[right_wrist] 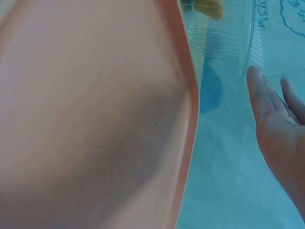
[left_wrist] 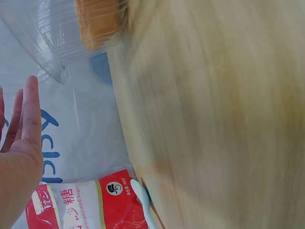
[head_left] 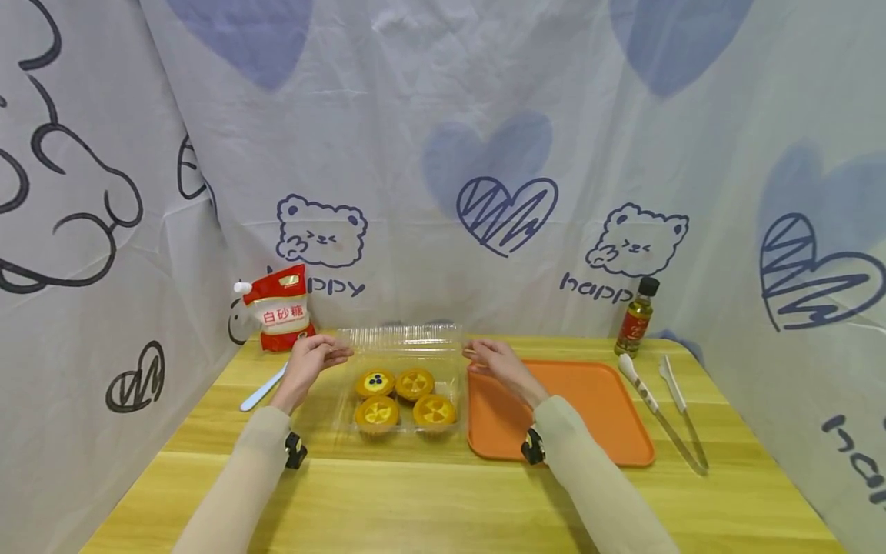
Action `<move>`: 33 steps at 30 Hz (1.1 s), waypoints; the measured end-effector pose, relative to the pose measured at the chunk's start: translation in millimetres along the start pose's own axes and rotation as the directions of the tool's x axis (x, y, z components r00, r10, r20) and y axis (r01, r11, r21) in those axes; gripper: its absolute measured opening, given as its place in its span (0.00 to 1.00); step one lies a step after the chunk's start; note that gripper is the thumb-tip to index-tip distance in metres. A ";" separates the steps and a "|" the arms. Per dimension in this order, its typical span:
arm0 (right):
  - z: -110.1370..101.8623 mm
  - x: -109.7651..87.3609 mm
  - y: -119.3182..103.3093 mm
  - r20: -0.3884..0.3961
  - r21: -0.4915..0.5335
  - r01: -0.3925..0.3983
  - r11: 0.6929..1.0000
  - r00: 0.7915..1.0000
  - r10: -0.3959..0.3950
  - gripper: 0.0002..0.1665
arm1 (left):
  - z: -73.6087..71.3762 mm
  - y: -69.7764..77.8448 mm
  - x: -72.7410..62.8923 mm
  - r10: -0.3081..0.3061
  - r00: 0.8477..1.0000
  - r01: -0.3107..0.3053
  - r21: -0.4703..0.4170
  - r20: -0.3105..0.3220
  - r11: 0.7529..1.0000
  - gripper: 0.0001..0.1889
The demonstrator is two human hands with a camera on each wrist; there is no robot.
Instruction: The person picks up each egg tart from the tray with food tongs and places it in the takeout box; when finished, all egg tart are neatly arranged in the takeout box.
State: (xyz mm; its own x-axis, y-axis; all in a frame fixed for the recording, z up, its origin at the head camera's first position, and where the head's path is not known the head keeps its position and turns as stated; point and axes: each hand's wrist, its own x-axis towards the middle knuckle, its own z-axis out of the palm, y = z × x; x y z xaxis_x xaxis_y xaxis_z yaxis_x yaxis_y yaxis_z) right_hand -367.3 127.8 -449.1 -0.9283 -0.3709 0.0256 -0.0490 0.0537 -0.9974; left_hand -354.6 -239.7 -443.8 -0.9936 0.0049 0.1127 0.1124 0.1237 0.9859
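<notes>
A clear plastic clamshell box [head_left: 404, 445] sits on the table with its lid [head_left: 401, 338] raised at the back. Several tarts [head_left: 379, 413] lie inside, one topped with dark berries and the others with pale pieces. My left hand [head_left: 311, 364] is at the lid's left edge, fingers extended, as the left hand [left_wrist: 21, 143] shows in the left wrist view. On the opposite side, my right hand [head_left: 500, 365] reaches the lid's right edge. Straight fingers with tips right by the plastic show on the right hand [right_wrist: 281, 124] in the right wrist view.
An orange tray [head_left: 574, 415] lies right of the box. Beyond it are metal tongs [head_left: 667, 419] with pale tips and an oil bottle [head_left: 634, 319]. At the left stand a red-and-white sugar bag [head_left: 282, 312] and a light-blue utensil [head_left: 259, 391]. A printed cloth [head_left: 415, 92] hangs behind the table.
</notes>
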 end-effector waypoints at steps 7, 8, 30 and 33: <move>-0.1 -6.0 -2.3 0.028 -0.018 0.031 0.999 0.999 -0.031 0.28 | -7.5 -1.9 -7.3 0.047 0.999 -0.047 0.120 0.001 0.992 0.17; -0.3 -6.9 -1.9 0.030 -0.027 0.038 0.999 0.999 -0.037 0.29 | -7.8 -1.7 -9.2 0.044 0.999 -0.043 0.135 -0.003 0.990 0.17; 18.1 -58.4 8.9 -0.006 -0.336 0.140 0.931 0.988 -0.151 0.25 | -6.9 -4.1 -54.6 -0.041 0.986 -0.006 0.281 0.161 0.960 0.21; 21.1 -62.7 9.3 -0.007 -0.346 0.137 0.928 0.989 -0.149 0.25 | -7.7 -3.2 -61.3 -0.059 0.983 0.011 0.268 0.174 0.963 0.21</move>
State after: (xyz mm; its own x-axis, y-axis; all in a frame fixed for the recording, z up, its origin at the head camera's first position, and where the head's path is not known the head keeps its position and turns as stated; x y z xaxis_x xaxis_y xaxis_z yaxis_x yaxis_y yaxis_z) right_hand -301.8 132.0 -461.4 -0.9132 -0.3685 0.1741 -0.3003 0.3193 -0.8988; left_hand -294.0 -248.1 -452.9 -0.9850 0.1698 0.0310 0.0953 0.3853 0.9179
